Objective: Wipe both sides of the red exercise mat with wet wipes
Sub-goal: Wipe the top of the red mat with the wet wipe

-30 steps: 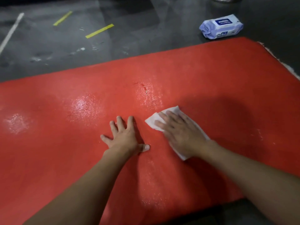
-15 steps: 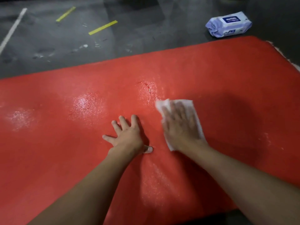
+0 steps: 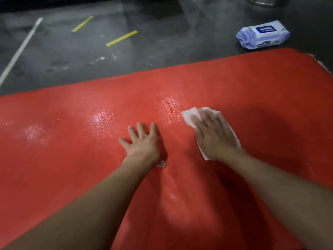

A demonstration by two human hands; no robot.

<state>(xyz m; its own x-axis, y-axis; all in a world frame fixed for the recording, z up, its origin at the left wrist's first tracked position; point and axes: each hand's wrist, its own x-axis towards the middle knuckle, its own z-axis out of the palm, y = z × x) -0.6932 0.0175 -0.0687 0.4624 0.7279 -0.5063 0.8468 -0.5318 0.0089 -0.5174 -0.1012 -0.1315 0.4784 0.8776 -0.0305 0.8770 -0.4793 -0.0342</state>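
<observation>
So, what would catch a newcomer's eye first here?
The big red mat fills most of the view, flat on a dark grey floor, with wet shiny patches on its surface. Near its middle the right hand presses a white wipe flat against it, and the left hand rests spread alongside. A blue-and-white pack of wipes lies on the floor beyond the mat's far edge, upper right.

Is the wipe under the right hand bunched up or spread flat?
Spread flat: the wipe lies on the mat, edges showing beyond the right hand's fingertips and wrist.
</observation>
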